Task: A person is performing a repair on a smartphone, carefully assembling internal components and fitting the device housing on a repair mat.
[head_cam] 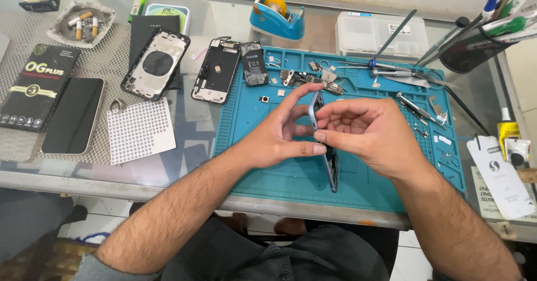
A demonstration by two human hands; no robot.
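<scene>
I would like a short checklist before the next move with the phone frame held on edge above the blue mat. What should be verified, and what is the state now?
1. Both hands grip the phone frame: left hand and right hand pinch it. Ok.
2. Frame is above the blue mat, not over the table edge. Ok.
3. Small loose parts lie apart from the hands. Ok.
4. Tweezers lie near the right hand. Ok.
5. Inside face of the frame is visible. Cannot tell; it is seen edge-on.

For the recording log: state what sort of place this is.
Likely a phone repair bench: both hands hold a phone frame on edge over a blue work mat, with opened phone housings and tools nearby.
</scene>
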